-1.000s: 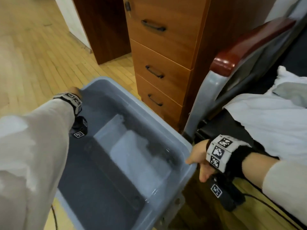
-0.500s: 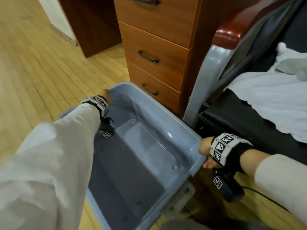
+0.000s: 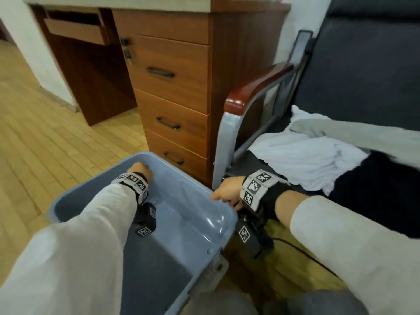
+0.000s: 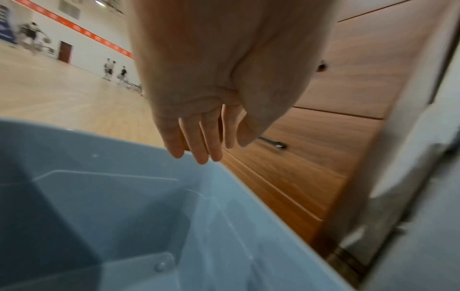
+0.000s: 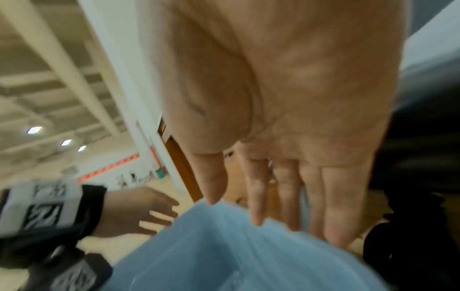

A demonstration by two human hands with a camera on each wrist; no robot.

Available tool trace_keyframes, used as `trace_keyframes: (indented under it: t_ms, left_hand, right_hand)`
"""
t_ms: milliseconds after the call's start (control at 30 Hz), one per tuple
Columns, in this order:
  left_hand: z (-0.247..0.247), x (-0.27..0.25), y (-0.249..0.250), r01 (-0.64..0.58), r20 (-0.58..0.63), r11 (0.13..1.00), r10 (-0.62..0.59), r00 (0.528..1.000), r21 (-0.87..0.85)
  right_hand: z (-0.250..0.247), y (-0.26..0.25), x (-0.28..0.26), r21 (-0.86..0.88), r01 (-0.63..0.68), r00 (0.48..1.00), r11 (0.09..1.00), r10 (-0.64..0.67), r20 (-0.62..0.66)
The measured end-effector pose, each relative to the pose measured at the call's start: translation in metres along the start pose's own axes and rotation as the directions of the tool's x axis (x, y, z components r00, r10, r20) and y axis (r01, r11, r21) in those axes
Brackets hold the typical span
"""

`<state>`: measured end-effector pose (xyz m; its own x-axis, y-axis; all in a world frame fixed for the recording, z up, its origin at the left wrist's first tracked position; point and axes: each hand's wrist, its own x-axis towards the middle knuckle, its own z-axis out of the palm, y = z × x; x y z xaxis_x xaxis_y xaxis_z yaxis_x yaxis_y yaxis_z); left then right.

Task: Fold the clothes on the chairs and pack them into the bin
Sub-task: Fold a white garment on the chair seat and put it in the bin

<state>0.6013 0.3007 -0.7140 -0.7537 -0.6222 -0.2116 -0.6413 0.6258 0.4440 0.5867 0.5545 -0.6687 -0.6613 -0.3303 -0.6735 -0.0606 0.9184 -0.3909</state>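
Clothes (image 3: 304, 155) heaped on chair (image 3: 372, 83) seat, up and to the right of right hand (image 3: 227, 189), well apart from left hand (image 3: 139, 170); bin (image 3: 204, 208) directly under both hands, on floor (image 3: 45, 133) beside drawers (image 3: 172, 92). Bin interior visible in all three views: bare blue-grey walls and dark bottom, no garment seen inside. Left hand released, fingers (image 4: 201, 145) straight at the far rim; right hand released, fingers (image 5: 256, 196) straight at the near-right rim, contact not resolvable in blur, nothing grasped.
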Motion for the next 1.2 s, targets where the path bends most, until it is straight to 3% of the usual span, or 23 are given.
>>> trace_keyframes:
  t_ms: [67,133,200,300,367,500,567,667,767,833,933,1100,1200]
  left_hand:
    - [0.000,-0.028,0.035,-0.095,0.006,0.994,0.096,0.995,-0.044]
    - [-0.001,-0.056,0.070,-0.172,0.034,0.983,0.174,0.984,-0.063]
    - [0.004,-0.077,0.102,-0.222,0.043,0.962,0.231,0.972,-0.159]
    - [0.025,-0.098,0.139,-0.312,0.097,0.909,0.350,0.932,-0.276]
    - [0.040,-0.113,0.162,-0.387,0.139,0.862,0.449,0.883,-0.327]
    - [0.059,-0.130,0.192,-0.422,0.169,0.811,0.520,0.837,-0.404]
    - [0.063,-0.132,0.204,-0.420,0.178,0.804,0.527,0.831,-0.420]
    - [0.068,-0.140,0.224,-0.488,0.154,0.776,0.582,0.799,-0.400]
    - [0.081,-0.149,0.242,-0.583,0.157,0.729,0.663,0.732,-0.359]
    - [0.091,-0.149,0.255,-0.602,0.168,0.718,0.680,0.713,-0.351]
    - [0.103,-0.145,0.274,-0.602,0.226,0.737,0.672,0.705,-0.307]
    - [0.121,-0.120,0.309,-0.568,0.339,0.823,0.532,0.776,0.009]
    - [0.126,-0.104,0.336,-0.540,0.396,0.838,0.472,0.788,0.074]
  right_hand:
    - [-0.026,0.009,-0.028,0.280,0.076,0.997,0.957,-0.070,-0.030]
    - [-0.050,0.021,-0.054,0.349,0.114,0.992,0.930,-0.088,-0.088]
    - [-0.072,0.045,-0.070,0.345,0.127,0.972,0.930,-0.048,-0.228]
    - [-0.100,0.086,-0.082,0.227,0.139,0.834,0.964,0.009,-0.551]
    - [-0.110,0.117,-0.088,0.097,-0.007,0.753,0.995,0.069,-0.654]
    - [-0.119,0.155,-0.091,-0.054,-0.291,0.650,0.955,0.156,-0.744]
    - [-0.122,0.172,-0.091,-0.040,-0.355,0.641,0.934,0.212,-0.738]
    - [-0.118,0.195,-0.099,0.051,-0.351,0.603,0.935,0.268,-0.751]
    - [-0.113,0.215,-0.105,0.140,-0.310,0.571,0.940,0.302,-0.764]
    - [-0.117,0.221,-0.104,0.149,-0.306,0.569,0.940,0.306,-0.764]
    - [-0.123,0.229,-0.092,0.117,-0.342,0.614,0.932,0.316,-0.723]
    - [-0.138,0.243,-0.056,0.088,-0.413,0.663,0.907,0.365,-0.654]
    - [-0.158,0.250,-0.040,0.046,-0.456,0.681,0.889,0.382,-0.625]
